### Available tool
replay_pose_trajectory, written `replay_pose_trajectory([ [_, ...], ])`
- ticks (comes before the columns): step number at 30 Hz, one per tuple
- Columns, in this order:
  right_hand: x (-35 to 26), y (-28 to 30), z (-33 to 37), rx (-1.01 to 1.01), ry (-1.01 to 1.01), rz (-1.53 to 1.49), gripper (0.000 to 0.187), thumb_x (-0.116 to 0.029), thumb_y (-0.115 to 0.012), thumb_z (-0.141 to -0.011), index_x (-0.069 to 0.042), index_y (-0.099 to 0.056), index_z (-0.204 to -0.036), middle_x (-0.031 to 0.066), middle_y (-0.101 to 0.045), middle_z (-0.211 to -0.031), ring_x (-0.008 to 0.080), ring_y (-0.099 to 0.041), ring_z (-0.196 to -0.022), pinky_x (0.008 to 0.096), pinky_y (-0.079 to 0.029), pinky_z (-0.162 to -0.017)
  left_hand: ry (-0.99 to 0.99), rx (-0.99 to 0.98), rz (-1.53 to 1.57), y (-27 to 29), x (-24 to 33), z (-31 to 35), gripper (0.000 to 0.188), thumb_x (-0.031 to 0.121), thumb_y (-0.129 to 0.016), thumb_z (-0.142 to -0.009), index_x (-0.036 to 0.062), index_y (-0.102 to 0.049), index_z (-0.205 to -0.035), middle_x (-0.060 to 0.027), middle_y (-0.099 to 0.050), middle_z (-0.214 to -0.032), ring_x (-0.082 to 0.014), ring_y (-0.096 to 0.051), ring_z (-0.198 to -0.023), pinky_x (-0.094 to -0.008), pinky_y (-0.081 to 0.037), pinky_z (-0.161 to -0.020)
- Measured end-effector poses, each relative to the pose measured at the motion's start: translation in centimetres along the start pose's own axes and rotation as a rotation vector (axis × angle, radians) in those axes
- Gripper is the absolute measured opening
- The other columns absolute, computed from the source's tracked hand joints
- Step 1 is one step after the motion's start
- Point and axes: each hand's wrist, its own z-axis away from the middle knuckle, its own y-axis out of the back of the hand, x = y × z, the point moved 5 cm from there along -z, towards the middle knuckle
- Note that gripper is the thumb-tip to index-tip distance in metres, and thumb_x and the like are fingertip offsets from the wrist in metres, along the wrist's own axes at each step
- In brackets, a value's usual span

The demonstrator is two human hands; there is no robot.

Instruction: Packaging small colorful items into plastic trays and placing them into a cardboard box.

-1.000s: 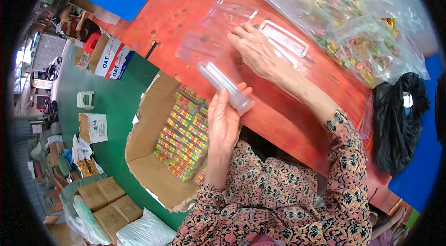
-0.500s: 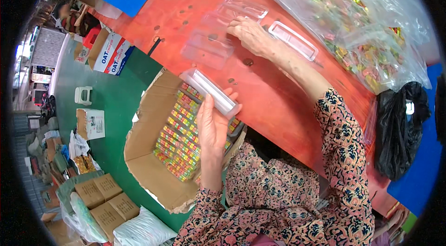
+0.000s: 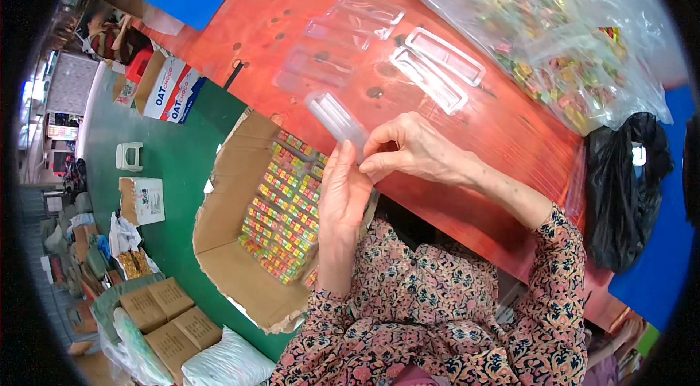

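Observation:
My left hand [image 3: 343, 193] is closed around a nested stack of clear plastic trays [image 3: 334, 117], held slanted above the table edge. The right hand [image 3: 419, 149] pinches at the near end of that stack, thumb and forefinger together; just what lies between those fingertips is partly hidden. Beyond my hands, a clear long tray [image 3: 429, 81] lies beside another clear tray [image 3: 456, 58] on the red table. Several more thin clear trays, one of them a flat tray [image 3: 313, 67], rest farther left.
Below the left hand stands an open carton [image 3: 233, 240] holding rows of small colourful wrapped pieces [image 3: 281, 218]. A big clear bag [image 3: 561, 43] of wrapped sweets covers the table's far right. A black plastic bag [image 3: 620, 196] hangs at the right edge. Brown boxes [image 3: 182, 335] sit at lower left.
My right hand has come back from the far trays to the stack in my left hand. A second tray now shows beside the one at right. The view has shifted slightly.

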Motion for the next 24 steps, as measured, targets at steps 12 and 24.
replay_pose_trajectory([
  [12,-0.7,1.3,2.4,0.462,0.131,0.995,0.007,-0.006,-0.063,-0.064,-0.001,-0.062,-0.07,0.0119,-0.061,-0.066,0.0237,-0.061,-0.069,0.0337,-0.052,-0.057,-0.073,0.036,-0.146,0.4,-0.9,0.1,0.032,0.023,-0.056,-0.091,0.0021,-0.048,-0.114,-0.0133,-0.058,-0.11,-0.0245,-0.058,-0.101,-0.0435,-0.053,-0.081],
  [24,-1.0,1.5,4.1,0.286,0.158,0.472,0.022,-0.023,-0.063,-0.078,-0.001,-0.063,-0.076,0.0153,-0.057,-0.07,0.0315,-0.058,-0.069,0.0421,-0.044,-0.057,-0.007,0.023,-0.023,-1.1,-2.5,0.5,0.028,0.021,-0.056,-0.091,0.0036,-0.05,-0.113,-0.0118,-0.058,-0.108,-0.0219,-0.058,-0.1,-0.041,-0.053,-0.082],
])
